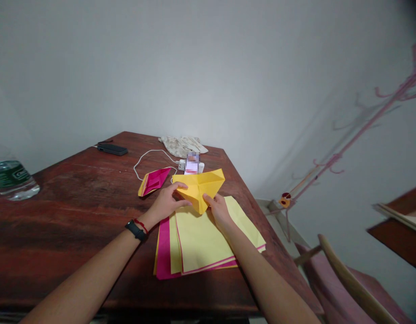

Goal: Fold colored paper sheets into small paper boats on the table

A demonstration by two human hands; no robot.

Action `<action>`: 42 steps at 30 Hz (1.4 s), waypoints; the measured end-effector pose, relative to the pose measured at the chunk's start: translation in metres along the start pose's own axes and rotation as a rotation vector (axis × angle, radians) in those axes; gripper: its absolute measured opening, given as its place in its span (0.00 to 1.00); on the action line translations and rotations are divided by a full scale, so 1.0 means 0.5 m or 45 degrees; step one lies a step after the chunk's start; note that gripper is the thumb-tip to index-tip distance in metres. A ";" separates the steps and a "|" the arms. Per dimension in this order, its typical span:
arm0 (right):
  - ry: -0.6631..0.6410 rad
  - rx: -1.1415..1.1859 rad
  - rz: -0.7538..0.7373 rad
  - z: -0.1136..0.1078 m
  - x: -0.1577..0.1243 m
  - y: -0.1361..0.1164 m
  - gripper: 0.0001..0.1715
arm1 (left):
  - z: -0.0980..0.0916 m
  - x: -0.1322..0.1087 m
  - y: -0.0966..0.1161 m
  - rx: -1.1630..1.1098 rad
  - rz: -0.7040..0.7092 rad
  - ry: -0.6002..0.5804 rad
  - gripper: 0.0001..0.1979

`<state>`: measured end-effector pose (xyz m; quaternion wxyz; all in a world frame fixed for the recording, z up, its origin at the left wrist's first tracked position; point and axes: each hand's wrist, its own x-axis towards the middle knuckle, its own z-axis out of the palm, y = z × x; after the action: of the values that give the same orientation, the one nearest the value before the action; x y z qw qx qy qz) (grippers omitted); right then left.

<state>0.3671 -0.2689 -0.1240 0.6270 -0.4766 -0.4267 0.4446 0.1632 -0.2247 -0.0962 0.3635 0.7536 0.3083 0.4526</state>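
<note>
A yellow sheet of folded paper (201, 186) is held up over the stack, its creases meeting near the middle. My left hand (167, 202) grips its left side, thumb and fingers on either side of the paper. My right hand (217, 208) pinches the lower right part, thumb on the near face and the other fingers hidden behind. Below both hands lies a stack of pale yellow and magenta paper sheets (208, 243). Left of the folded paper rest several folded magenta and yellow paper pieces (156, 180), nested together.
On the dark wooden table (76, 225) are a water bottle (14, 177) at the left, a black power bank-like device (111, 149), a white cable with a charger (182, 164), a phone with a blurred screen (192, 164) and a crumpled cloth (183, 146). A chair (350, 279) stands right.
</note>
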 end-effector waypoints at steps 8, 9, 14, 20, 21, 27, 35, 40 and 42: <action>-0.039 0.010 0.074 0.011 -0.015 -0.017 0.29 | 0.010 0.001 -0.007 -0.138 -0.051 0.158 0.29; -0.028 0.002 0.073 0.012 -0.016 -0.019 0.29 | 0.014 0.001 -0.006 -0.224 -0.066 0.147 0.31; -0.045 -0.005 0.050 0.016 -0.021 -0.029 0.30 | 0.026 -0.002 0.010 -0.586 -0.197 0.096 0.49; -0.034 0.021 0.056 0.016 -0.020 -0.023 0.29 | 0.032 -0.003 0.004 -0.786 -0.391 -0.001 0.57; -0.030 0.026 0.054 0.015 -0.019 -0.020 0.29 | 0.035 -0.004 0.001 -0.791 -0.423 -0.073 0.53; -0.026 0.041 0.039 0.007 -0.012 -0.001 0.26 | 0.049 -0.010 -0.004 -0.846 -0.354 -0.237 0.34; -0.069 0.146 0.077 0.011 -0.017 -0.003 0.26 | 0.053 -0.019 0.007 -0.683 -0.355 -0.414 0.32; -0.068 0.184 0.094 0.012 -0.020 -0.008 0.26 | 0.059 -0.026 0.014 -0.629 -0.418 -0.381 0.34; -0.060 0.200 0.099 0.013 -0.020 -0.009 0.26 | 0.060 -0.027 0.016 -0.623 -0.420 -0.379 0.34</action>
<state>0.3591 -0.2780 -0.1195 0.6345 -0.4316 -0.3863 0.5117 0.1861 -0.2478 -0.1057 0.6431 0.6418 0.2520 0.3333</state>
